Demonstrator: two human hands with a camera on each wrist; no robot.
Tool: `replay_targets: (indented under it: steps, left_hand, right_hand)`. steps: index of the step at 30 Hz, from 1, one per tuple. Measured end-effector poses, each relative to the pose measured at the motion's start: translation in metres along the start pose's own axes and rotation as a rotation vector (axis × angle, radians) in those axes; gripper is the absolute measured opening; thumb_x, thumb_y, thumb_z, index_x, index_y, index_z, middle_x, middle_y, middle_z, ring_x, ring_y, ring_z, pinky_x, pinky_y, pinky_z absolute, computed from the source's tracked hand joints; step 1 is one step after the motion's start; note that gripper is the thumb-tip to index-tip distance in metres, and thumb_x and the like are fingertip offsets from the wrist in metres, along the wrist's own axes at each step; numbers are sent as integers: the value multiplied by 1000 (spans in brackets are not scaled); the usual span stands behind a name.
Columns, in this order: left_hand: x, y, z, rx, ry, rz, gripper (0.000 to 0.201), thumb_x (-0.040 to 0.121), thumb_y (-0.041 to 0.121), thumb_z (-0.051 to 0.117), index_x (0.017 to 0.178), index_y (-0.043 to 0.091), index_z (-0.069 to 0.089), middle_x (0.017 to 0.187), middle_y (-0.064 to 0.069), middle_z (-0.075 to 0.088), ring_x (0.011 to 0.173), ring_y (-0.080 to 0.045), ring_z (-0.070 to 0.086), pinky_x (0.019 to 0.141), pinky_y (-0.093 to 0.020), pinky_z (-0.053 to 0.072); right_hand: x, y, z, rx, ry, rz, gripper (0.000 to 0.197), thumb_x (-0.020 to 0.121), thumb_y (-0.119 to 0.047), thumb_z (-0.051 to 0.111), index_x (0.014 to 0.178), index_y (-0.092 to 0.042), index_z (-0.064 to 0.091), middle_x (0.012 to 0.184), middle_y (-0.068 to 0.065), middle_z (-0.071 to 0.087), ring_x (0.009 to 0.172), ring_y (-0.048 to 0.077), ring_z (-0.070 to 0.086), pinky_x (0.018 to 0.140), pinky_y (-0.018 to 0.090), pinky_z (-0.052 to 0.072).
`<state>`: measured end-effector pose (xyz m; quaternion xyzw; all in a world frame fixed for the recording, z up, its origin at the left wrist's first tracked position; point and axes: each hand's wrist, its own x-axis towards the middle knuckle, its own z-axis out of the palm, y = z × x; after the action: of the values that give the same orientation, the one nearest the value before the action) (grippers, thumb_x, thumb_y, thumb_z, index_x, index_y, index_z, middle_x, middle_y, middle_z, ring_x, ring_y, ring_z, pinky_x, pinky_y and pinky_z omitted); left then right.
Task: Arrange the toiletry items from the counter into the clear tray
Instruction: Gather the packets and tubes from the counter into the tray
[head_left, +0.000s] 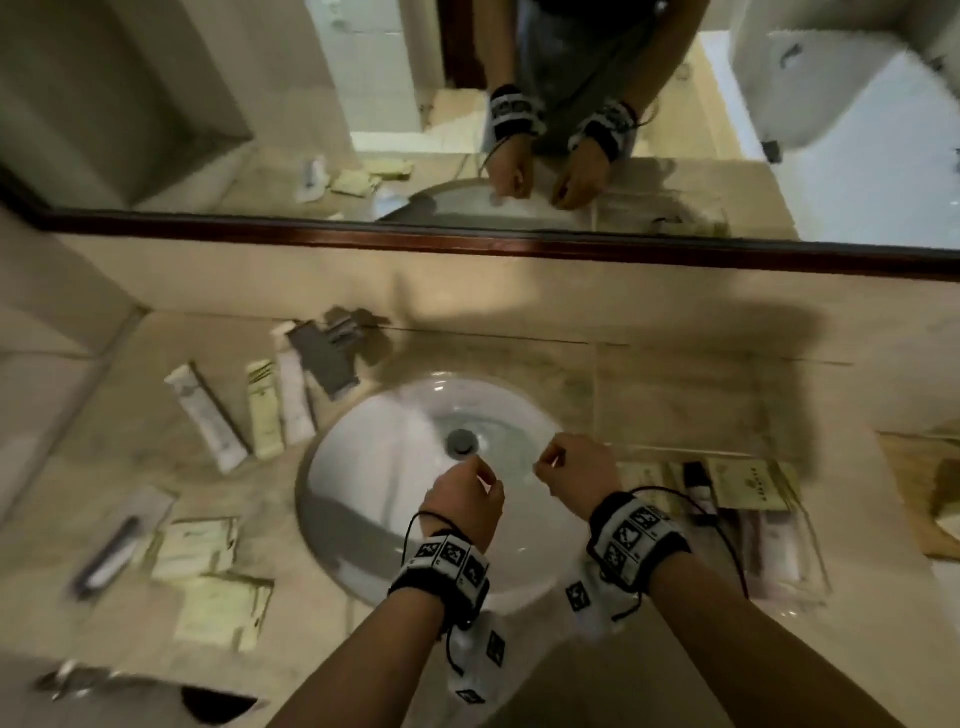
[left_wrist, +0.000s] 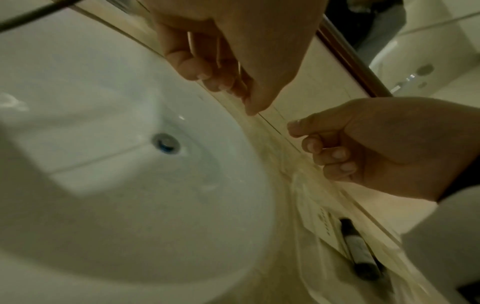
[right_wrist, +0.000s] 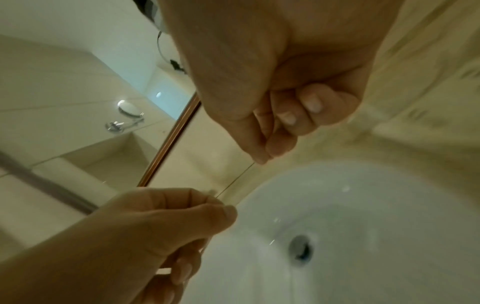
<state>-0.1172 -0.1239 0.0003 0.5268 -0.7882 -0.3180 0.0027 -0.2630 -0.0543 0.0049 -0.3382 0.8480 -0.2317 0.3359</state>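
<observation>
left hand (head_left: 462, 493): centre of the head view, over the sink (head_left: 363, 467). Fingers curled, thumb tip against forefinger tip. Too blurred to say whether anything is pinched.
right hand (head_left: 576, 467): just right of the left hand, over the basin's right edge. Same posture, with thumb and forefinger tips together and the other fingers folded in. Can't tell whether it holds anything.
gap between hands: small, and the fingertips do not touch. A thin line shows there in both wrist views, but it is unclear whether it is a held item or the counter seam.
clear tray (head_left: 810, 566): on the counter (head_left: 649, 395), right of the sink, at the right middle of the head view. Neither hand touches it.
tray contents: flat pale sachets (head_left: 748, 483) and a small dark-capped bottle (head_left: 698, 486) lying on its side. The bottle also shows at lower right in the left wrist view.
loose items: on the counter at left of the head view. Three long white packets (head_left: 208, 415) stand side by side beside the basin's upper left. Two pale sachets (head_left: 197, 540) and a dark slim item in a wrapper (head_left: 109, 551) lie nearer the lower left.
faucet (head_left: 332, 353): grey, behind the basin's upper left.
drain (head_left: 461, 441): at the basin centre, just above the hands.
mirror (head_left: 467, 104): across the top of the frame, reflecting both hands.
</observation>
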Motion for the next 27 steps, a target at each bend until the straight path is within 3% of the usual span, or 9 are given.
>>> replay_targets:
  steps: [2,5,9,11,16,19,21,24,27]
  left_hand:
    - [-10,-40,-23,-21,36,-76,11,88,39,54,87,27,54,86,4,68,83,-19,63,77,-33,52]
    - [-30,-102,-54,-12,97,-188,11,89,36,54,86,25,54,86,1,68,84,-23,64,71,-31,50]
    - [-61,-189,-94,-44,162,-364,9,84,33,56,84,24,58,85,1,69,82,-24,64,70,-32,52]
    - [-75,-232,-112,-50,153,-439,11,83,35,58,89,26,59,88,1,68,85,-23,64,74,-32,53]
    - [-86,-313,-140,-25,111,-544,36,83,36,61,115,21,53,115,-4,57,103,-26,60,87,-35,50]
    - [-78,-340,-142,61,10,-514,55,83,42,58,129,16,44,127,-7,48,112,-29,54,92,-36,47]
    - [-73,-347,-143,-2,-26,-497,60,82,42,61,131,14,40,127,-9,46,112,-30,55,90,-37,47]
    - [-66,-350,-142,-39,-57,-451,57,83,40,64,131,16,42,128,-7,46,112,-27,56,90,-35,47]
    - [-60,-355,-140,-119,-87,-459,56,81,38,67,128,16,44,128,-6,46,112,-25,55,93,-33,47]
  right_hand:
    - [-1,-31,36,-24,-63,-67,12,81,-26,65,76,-16,63,78,7,69,76,23,65,73,34,53]
    - [-11,-75,88,-55,-187,-145,13,83,-23,63,77,-12,64,76,10,69,75,24,65,70,34,54]
    - [-29,-124,158,-130,-304,-205,12,83,-26,63,76,-16,62,82,7,68,78,23,64,72,36,55]
    - [-39,-146,190,-167,-350,-223,12,83,-26,63,79,-15,64,85,6,69,80,23,66,75,37,56]
    - [-58,-184,253,-312,-446,-232,19,86,-27,57,99,-14,61,104,8,66,95,26,61,81,32,51]
    - [-69,-200,275,-352,-480,-223,31,85,-32,60,109,-14,53,106,9,62,96,28,60,80,33,49]
    - [-74,-208,288,-374,-480,-237,34,84,-34,62,108,-15,48,103,7,60,95,28,60,79,34,48]
    - [-77,-215,302,-409,-470,-259,26,85,-40,60,95,-24,41,95,2,54,90,23,57,76,31,46]
    - [-81,-221,306,-473,-455,-302,20,90,-40,55,99,-24,48,106,5,60,95,22,56,80,29,43]
